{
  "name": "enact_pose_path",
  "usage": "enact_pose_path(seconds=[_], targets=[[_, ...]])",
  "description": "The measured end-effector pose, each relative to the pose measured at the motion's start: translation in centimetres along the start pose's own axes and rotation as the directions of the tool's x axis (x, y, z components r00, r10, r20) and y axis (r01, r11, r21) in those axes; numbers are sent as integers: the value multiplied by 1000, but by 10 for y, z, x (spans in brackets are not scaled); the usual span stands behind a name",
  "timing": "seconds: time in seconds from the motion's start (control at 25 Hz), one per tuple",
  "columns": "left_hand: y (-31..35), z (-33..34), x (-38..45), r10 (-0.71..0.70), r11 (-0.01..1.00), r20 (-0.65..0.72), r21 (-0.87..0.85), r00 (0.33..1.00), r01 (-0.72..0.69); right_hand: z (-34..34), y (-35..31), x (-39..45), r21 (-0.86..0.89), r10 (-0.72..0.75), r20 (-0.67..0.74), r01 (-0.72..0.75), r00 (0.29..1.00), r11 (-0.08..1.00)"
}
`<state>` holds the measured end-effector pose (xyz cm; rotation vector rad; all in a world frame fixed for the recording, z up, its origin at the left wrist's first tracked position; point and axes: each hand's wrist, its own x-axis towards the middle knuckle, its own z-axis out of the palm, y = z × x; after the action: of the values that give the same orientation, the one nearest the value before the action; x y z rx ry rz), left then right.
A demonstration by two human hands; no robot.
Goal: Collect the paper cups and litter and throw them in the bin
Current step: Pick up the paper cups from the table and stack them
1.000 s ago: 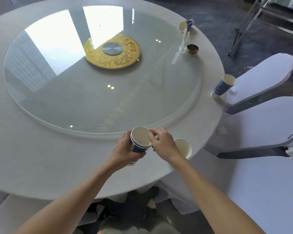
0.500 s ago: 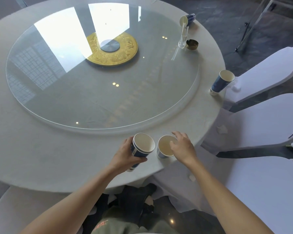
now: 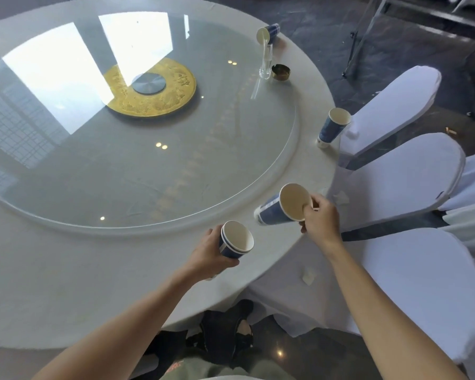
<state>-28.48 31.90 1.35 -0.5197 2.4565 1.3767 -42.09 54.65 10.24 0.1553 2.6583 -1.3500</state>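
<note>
My left hand (image 3: 207, 257) grips a short stack of blue-and-white paper cups (image 3: 235, 241) near the table's front edge, mouths tilted toward me. To its right my right hand (image 3: 320, 219) pinches the rim of another blue paper cup (image 3: 281, 208), lifted and tipped on its side above the table. A third cup (image 3: 332, 127) stands upright at the table's right edge. A fourth cup (image 3: 268, 32) lies on its side at the far right. Small white paper scraps lie on the chair seat (image 3: 342, 197) and on the hanging cloth (image 3: 309, 278).
The round table (image 3: 66, 283) carries a glass turntable (image 3: 176, 165) with a gold centre disc (image 3: 151, 87). A clear glass (image 3: 266, 63) and a brass ashtray (image 3: 280, 72) stand at the far right. White-covered chairs (image 3: 395, 171) crowd the right side. No bin is in view.
My right hand closed on the second cup's rim, lifted it off the table and tipped it sideways to the right. The left hand's stack stayed about where it was.
</note>
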Motion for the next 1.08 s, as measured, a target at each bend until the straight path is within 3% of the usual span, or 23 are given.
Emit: enact_pose_path(seconds=[0.16, 0.52, 0.72, 0.92, 1.08], targets=[[11, 4, 12, 69, 998, 57, -3, 996, -69, -22, -20, -26, 132, -3, -49, 9, 999, 991], [34, 63, 8, 303, 953, 244, -81, 921, -292, -54, 23, -111, 14, 117, -159, -116, 980, 993], [33, 91, -18, 380, 925, 319, -143, 868, -353, -52, 46, -139, -12, 159, -124, -162, 979, 987], [44, 109, -32, 384, 923, 331, -110, 862, -368, -44, 75, -144, -37, 181, -38, -183, 983, 982], [58, 136, -37, 400, 916, 291, -103, 869, -387, -60, 109, -142, -291, 52, 49, -36, 997, 956]])
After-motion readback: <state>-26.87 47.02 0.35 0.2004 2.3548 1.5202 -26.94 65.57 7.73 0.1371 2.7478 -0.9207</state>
